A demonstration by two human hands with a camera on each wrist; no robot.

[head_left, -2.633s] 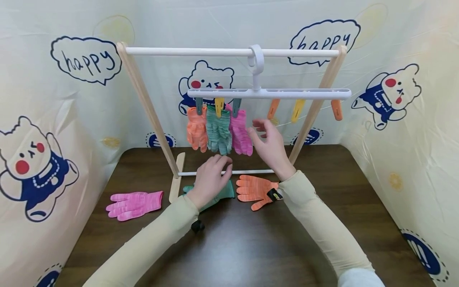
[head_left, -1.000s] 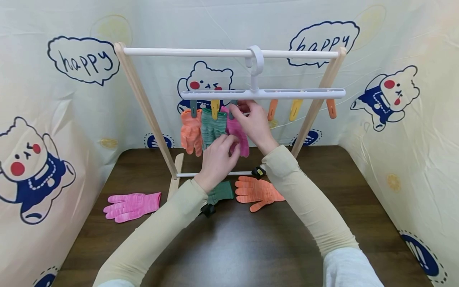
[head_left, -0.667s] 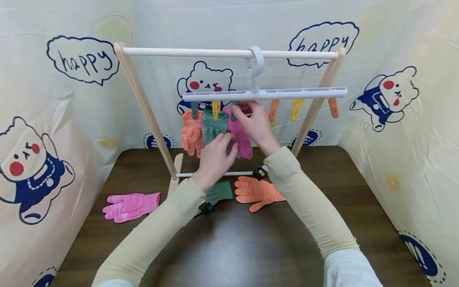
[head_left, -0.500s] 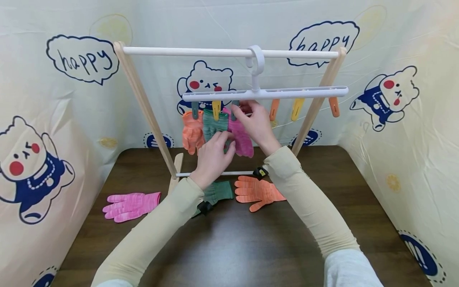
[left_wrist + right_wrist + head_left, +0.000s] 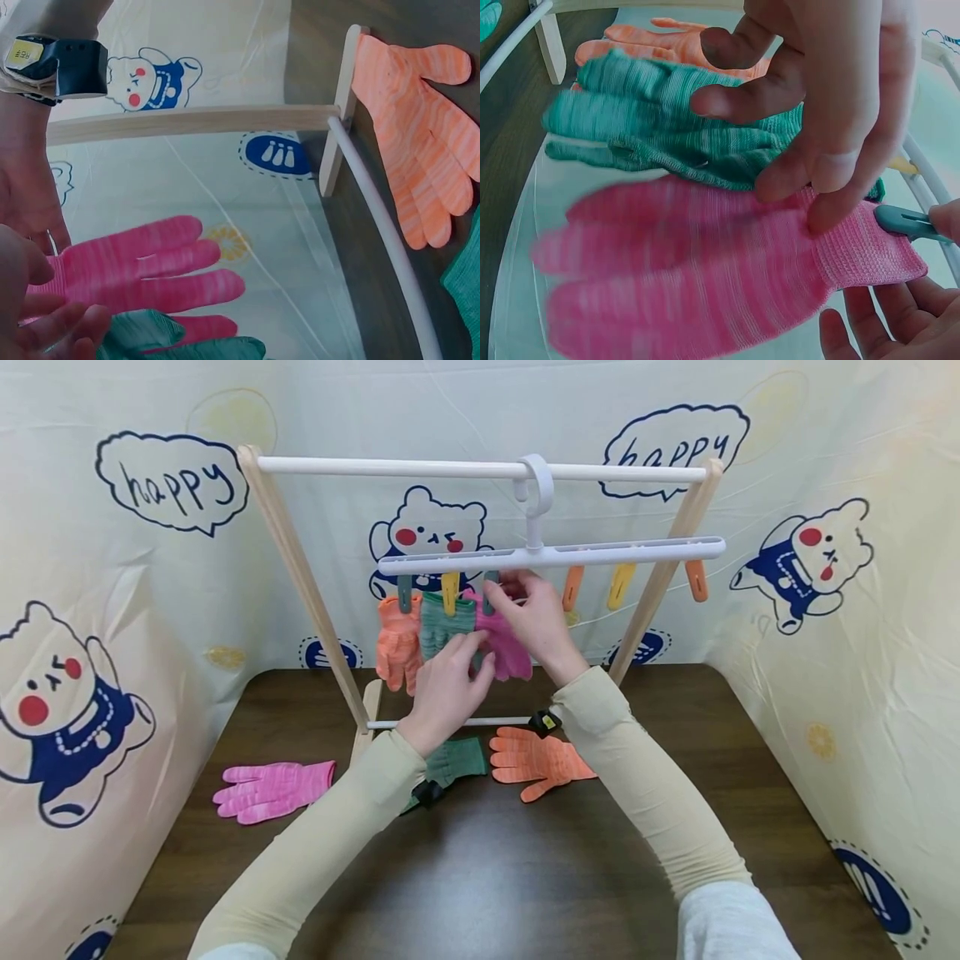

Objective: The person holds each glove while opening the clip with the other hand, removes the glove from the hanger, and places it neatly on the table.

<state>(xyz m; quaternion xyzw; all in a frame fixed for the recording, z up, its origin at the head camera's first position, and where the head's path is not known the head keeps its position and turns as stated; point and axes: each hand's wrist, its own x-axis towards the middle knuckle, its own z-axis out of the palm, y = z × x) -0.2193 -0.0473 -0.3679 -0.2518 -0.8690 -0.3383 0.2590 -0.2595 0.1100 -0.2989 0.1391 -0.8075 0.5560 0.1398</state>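
Now raised: right hand [image 5: 538, 625] | fingers [image 5: 507, 602] pinch clip [image 5: 906, 222] — hanging pink glove [image 5: 512, 658] below | left fingers [image 5: 739, 105] apart

1. Pink glove [image 5: 705, 277], bottom centre of the right-wrist view: knitted cloth, matt, finely streaked, with a ribbed cuff.
2. Grey clip [image 5: 909, 222], right edge of that view: smooth plastic with a dull sheen.
3. Green glove [image 5: 667, 116] and orange glove [image 5: 630, 49], upper part of that view: matt knitted cloth, rumpled.
4. Hanger [image 5: 600, 555], upper centre of the head view: smooth white plastic, lightly glossy.
5. Posts [image 5: 307, 589], left and right of that view's centre: pale wood, matt.
6. Table [image 5: 480, 893], bottom centre: dark wood grain, smooth, shiny where light reflects.
7. Sleeves [image 5: 315, 860], lower left and lower right: matt, wrinkled cloth.
8. Backdrop [image 5: 480, 410], top: creased sheeting, faint sheen.
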